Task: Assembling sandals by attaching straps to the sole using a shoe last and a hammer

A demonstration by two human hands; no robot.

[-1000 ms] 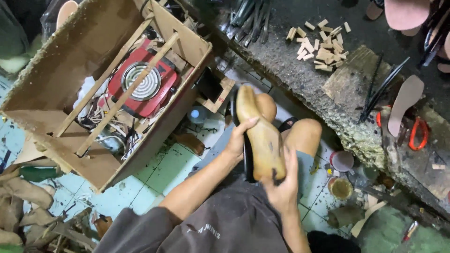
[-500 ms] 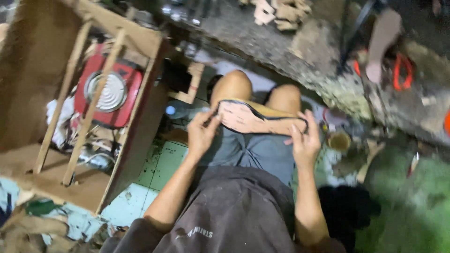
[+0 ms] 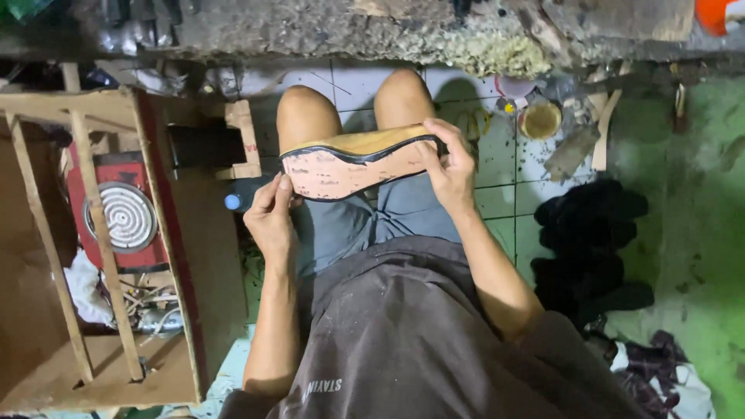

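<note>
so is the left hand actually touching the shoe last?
Touching. In the head view, the left hand has its fingertips pressed against the near end of the shoe last; the right hand grips the other end.

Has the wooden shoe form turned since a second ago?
Yes. The wooden shoe form stood on end over the knees before; now it lies crosswise above them, sole facing up, held between the left hand and right hand.

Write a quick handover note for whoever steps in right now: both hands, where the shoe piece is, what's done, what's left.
Left hand: grip on the rounded end of the wooden shoe last.
Right hand: grip on its other end.
The last lies sideways across the knees, pink insole facing the camera, dark edging around it.
Done: insole sits on the last.
Left: cannot tell; electric hotplate sits in the wooden box at left.
</note>
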